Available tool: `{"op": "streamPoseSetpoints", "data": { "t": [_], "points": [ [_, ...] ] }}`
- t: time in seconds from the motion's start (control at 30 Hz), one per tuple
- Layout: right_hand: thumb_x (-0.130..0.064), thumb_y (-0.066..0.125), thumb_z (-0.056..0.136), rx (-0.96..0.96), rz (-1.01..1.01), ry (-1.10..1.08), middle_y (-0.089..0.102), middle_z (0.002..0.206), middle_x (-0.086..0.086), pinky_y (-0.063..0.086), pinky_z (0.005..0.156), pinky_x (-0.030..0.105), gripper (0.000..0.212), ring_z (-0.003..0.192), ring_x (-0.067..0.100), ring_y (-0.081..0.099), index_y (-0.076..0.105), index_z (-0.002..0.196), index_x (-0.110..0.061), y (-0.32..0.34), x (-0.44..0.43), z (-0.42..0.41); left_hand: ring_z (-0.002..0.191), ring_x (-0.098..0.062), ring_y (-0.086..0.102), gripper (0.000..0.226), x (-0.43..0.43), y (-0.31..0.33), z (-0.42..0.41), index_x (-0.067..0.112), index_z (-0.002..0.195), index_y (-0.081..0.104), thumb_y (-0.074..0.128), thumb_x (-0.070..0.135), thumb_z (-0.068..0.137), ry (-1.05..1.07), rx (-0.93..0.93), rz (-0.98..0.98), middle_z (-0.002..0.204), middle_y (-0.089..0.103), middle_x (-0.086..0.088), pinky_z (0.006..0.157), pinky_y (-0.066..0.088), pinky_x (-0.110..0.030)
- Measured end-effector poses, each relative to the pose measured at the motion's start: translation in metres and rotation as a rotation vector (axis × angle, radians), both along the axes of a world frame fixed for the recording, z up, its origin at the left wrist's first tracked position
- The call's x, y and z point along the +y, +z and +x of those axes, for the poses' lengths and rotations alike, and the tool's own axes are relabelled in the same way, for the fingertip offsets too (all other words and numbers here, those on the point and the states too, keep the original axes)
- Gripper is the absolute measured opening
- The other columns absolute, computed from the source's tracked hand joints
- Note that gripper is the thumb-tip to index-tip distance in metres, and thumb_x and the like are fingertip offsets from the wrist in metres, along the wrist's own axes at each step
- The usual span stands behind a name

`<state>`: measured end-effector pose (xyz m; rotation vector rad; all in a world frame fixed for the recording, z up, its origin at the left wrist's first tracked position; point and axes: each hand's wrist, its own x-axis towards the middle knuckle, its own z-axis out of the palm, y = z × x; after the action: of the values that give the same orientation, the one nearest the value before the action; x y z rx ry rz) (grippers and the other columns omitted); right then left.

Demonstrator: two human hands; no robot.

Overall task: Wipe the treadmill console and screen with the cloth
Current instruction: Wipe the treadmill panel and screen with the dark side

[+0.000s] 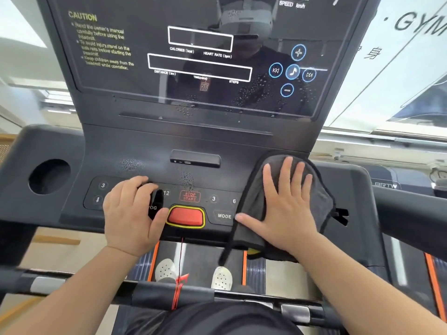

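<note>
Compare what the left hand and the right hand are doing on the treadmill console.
The right hand lies flat with fingers spread on the dark cloth; the left hand rests bare on the button panel, with no cloth under it. The right hand covers the console's right side beside the MODE button; the left hand sits left of the red stop button. Both are palm down on the console.

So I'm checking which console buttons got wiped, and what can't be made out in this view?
- Head view: keys right of the 6 are hidden under the cloth and right hand.
- Keys between the 3 and 12 are covered by the left hand.
- The top edge cuts off the screen above the speed label.
- Caution text is blurred.
</note>
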<state>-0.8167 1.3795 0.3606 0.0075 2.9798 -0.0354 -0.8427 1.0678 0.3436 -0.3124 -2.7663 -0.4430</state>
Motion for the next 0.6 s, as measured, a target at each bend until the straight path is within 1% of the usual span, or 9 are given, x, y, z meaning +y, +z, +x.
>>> {"op": "streamPoseSetpoints", "data": {
  "t": [0.07, 0.17, 0.27, 0.33, 0.4, 0.43, 0.5, 0.6],
  "points": [
    [-0.101, 0.016, 0.074, 0.021, -0.013, -0.046, -0.021, 0.165, 0.032, -0.007, 0.123, 0.067, 0.127, 0.15, 0.055, -0.023, -0.004, 0.164, -0.013, 0.002, -0.023, -0.013, 0.11, -0.043, 0.055, 0.061, 0.0, -0.001, 0.0, 0.005, 0.108, 0.063, 0.029, 0.055, 0.096, -0.006, 0.005, 0.0, 0.12, 0.062, -0.019, 0.093, 0.039, -0.052],
    [-0.094, 0.018, 0.081, 0.017, -0.015, 0.035, -0.017, 0.166, 0.031, -0.003, 0.122, 0.069, 0.118, 0.151, 0.055, -0.021, -0.001, 0.164, -0.014, 0.001, -0.046, -0.019, 0.108, -0.043, 0.056, 0.055, -0.001, -0.001, -0.001, 0.006, 0.107, 0.063, 0.035, 0.051, 0.093, 0.002, -0.001, 0.002, 0.119, 0.062, -0.018, 0.092, 0.039, -0.052],
    [-0.086, 0.024, 0.089, -0.001, -0.039, 0.225, -0.001, 0.171, 0.023, 0.008, 0.124, 0.067, 0.102, 0.156, 0.048, -0.009, 0.013, 0.165, -0.019, 0.0, -0.048, -0.003, 0.107, -0.043, 0.056, 0.053, 0.0, -0.001, -0.001, 0.007, 0.106, 0.062, 0.036, 0.051, 0.092, -0.002, 0.002, -0.001, 0.119, 0.062, -0.017, 0.091, 0.039, -0.051],
    [-0.078, 0.032, 0.094, -0.006, -0.03, 0.389, 0.011, 0.172, 0.015, 0.017, 0.124, 0.063, 0.091, 0.158, 0.042, 0.003, 0.019, 0.164, -0.022, -0.004, -0.034, 0.017, 0.107, -0.042, 0.056, 0.055, -0.001, -0.001, -0.002, 0.007, 0.106, 0.063, 0.034, 0.052, 0.094, -0.001, 0.007, -0.004, 0.118, 0.062, -0.018, 0.091, 0.04, -0.051],
    [-0.071, 0.041, 0.094, 0.02, -0.014, 0.541, 0.021, 0.171, 0.008, 0.019, 0.124, 0.057, 0.083, 0.158, 0.036, 0.015, 0.026, 0.162, -0.025, -0.008, -0.011, 0.034, 0.108, -0.043, 0.056, 0.061, -0.002, -0.003, -0.002, 0.006, 0.106, 0.064, 0.03, 0.056, 0.096, 0.001, 0.002, -0.003, 0.118, 0.063, -0.018, 0.092, 0.04, -0.051],
    [-0.072, 0.044, 0.093, 0.031, -0.013, 0.587, 0.022, 0.171, 0.005, 0.018, 0.123, 0.056, 0.083, 0.158, 0.034, 0.018, 0.029, 0.162, -0.027, -0.009, 0.002, 0.037, 0.109, -0.043, 0.056, 0.063, -0.003, -0.004, -0.002, 0.006, 0.105, 0.065, 0.029, 0.057, 0.096, 0.001, -0.001, 0.0, 0.119, 0.063, -0.018, 0.092, 0.04, -0.051],
    [-0.079, 0.041, 0.091, 0.036, -0.007, 0.578, 0.019, 0.172, 0.001, 0.016, 0.123, 0.057, 0.089, 0.158, 0.032, 0.015, 0.028, 0.163, -0.028, -0.008, 0.023, 0.03, 0.109, -0.043, 0.057, 0.064, -0.003, -0.004, -0.003, 0.006, 0.105, 0.066, 0.029, 0.057, 0.096, -0.003, 0.002, 0.001, 0.119, 0.063, -0.018, 0.093, 0.04, -0.052],
    [-0.089, 0.026, 0.087, 0.009, -0.011, 0.383, 0.004, 0.174, 0.001, 0.012, 0.126, 0.06, 0.102, 0.16, 0.03, -0.003, 0.017, 0.165, -0.023, 0.001, 0.032, 0.0, 0.108, -0.043, 0.057, 0.063, -0.003, -0.004, -0.002, 0.006, 0.104, 0.066, 0.029, 0.056, 0.096, -0.016, 0.004, 0.001, 0.118, 0.063, -0.018, 0.093, 0.041, -0.052]
  ]
}}
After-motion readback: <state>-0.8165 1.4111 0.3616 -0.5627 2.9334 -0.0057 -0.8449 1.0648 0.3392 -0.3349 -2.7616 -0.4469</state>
